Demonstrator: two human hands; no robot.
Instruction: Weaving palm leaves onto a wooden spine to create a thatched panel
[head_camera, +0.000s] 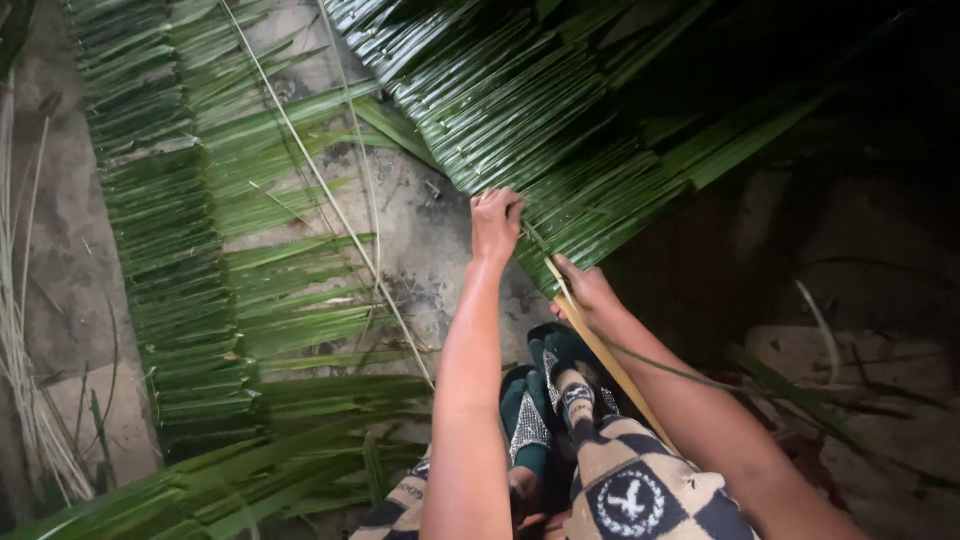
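— What's she got hold of there?

— The left hand (496, 222) is curled over the edge of the woven palm-leaf panel (560, 130). The right hand (585, 292) pinches a pale stick (610, 362) lying against that edge.

— And underneath?

— Concrete floor (420, 230), another leaf mat (190, 230) to the left. Possibly more in that dark corner; hard to tell.

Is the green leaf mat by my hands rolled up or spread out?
Spread out. The green woven palm-leaf mat lies flat across the ground, leaflets fanned in rows; the left hand grips its edge and the right hand holds a pale stick.
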